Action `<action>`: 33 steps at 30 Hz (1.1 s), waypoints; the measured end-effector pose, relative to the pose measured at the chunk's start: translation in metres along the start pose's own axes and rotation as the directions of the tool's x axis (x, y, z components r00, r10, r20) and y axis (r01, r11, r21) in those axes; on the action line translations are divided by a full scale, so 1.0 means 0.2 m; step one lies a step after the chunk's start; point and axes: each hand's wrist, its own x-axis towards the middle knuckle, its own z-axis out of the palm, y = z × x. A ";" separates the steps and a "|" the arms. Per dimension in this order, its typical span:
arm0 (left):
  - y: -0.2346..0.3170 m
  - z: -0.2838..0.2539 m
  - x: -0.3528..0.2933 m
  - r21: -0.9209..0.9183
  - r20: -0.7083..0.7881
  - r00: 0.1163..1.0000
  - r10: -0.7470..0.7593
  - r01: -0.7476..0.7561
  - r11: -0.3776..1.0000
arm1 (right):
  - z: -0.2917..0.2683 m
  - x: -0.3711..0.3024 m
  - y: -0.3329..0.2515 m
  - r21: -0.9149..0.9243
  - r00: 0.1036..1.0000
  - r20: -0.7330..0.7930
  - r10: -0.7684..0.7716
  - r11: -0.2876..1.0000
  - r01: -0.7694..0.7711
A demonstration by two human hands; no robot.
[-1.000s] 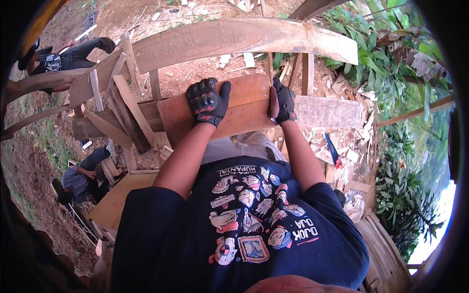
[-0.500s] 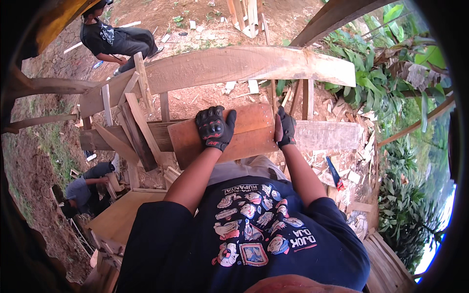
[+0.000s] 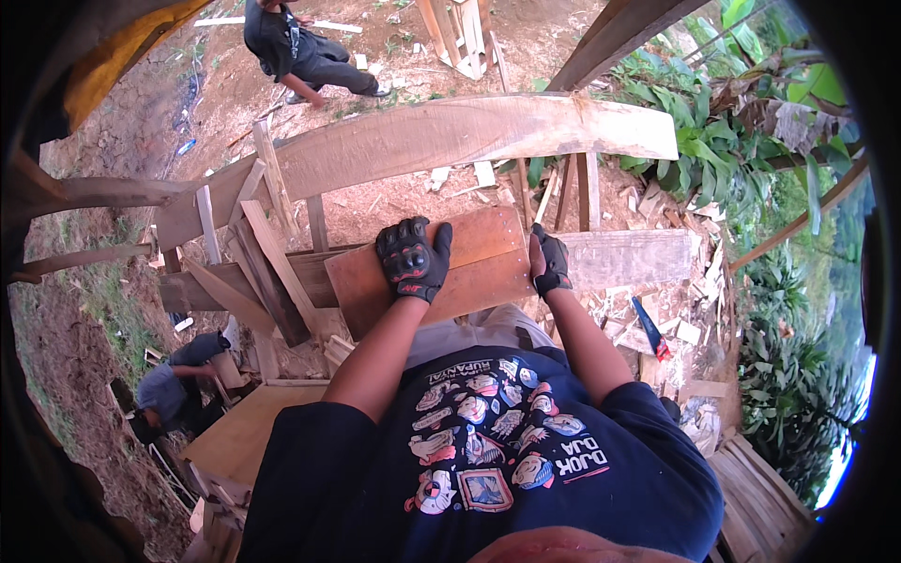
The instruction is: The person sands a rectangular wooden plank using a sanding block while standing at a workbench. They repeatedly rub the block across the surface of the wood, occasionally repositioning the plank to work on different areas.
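Note:
A reddish-brown wooden panel (image 3: 479,272), made of two boards side by side with small nail heads along its right end, lies tilted before my lap. On its left half rests my left hand (image 3: 413,261) in a black glove, fingers bent over the far edge and thumb apart. At the panel's right end is my right hand (image 3: 551,263), also gloved, closed against that edge with the thumb up; its fingertips are partly hidden. Beneath and beyond the panel runs a horizontal plank (image 3: 629,258).
A long curved plank (image 3: 450,131) crosses ahead. Loose boards (image 3: 272,263) lean at left, near a plywood surface (image 3: 253,427). A handsaw (image 3: 648,327) lies among offcuts at right. One person (image 3: 300,56) is at the upper left, another (image 3: 174,385) bends lower left.
The person at the upper left has moved right and farther away, one arm now reaching down. My view has shifted slightly; both hands keep their places on the panel.

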 end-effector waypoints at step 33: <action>-0.01 -0.04 -0.03 -0.074 0.022 0.999 -0.047 0.049 0.996 | -0.04 -0.21 -0.02 -0.284 0.998 0.054 -0.024 0.958 0.039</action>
